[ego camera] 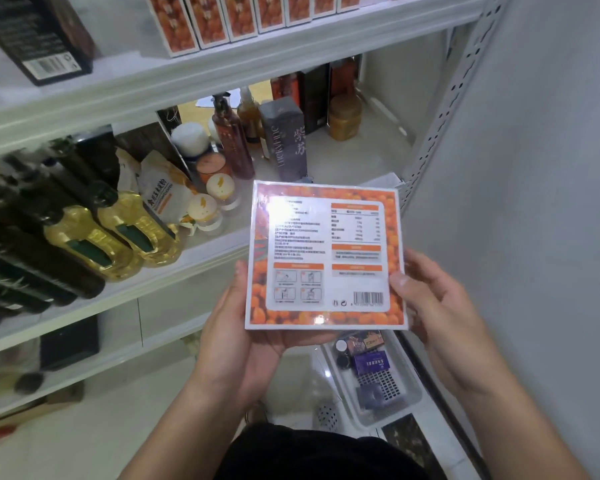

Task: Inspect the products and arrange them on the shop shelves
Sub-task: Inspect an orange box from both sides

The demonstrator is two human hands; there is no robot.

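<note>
Both hands, left hand [243, 327] under and right hand [430, 299] pinching the edge, hold the orange box [326, 254] label-up; best tilt it off the glare to read the print.

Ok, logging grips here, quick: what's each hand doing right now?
Left hand: holds the orange box from beneath, thumb on its left edge.
Right hand: grips the box's right edge, thumb on its face.
</note>
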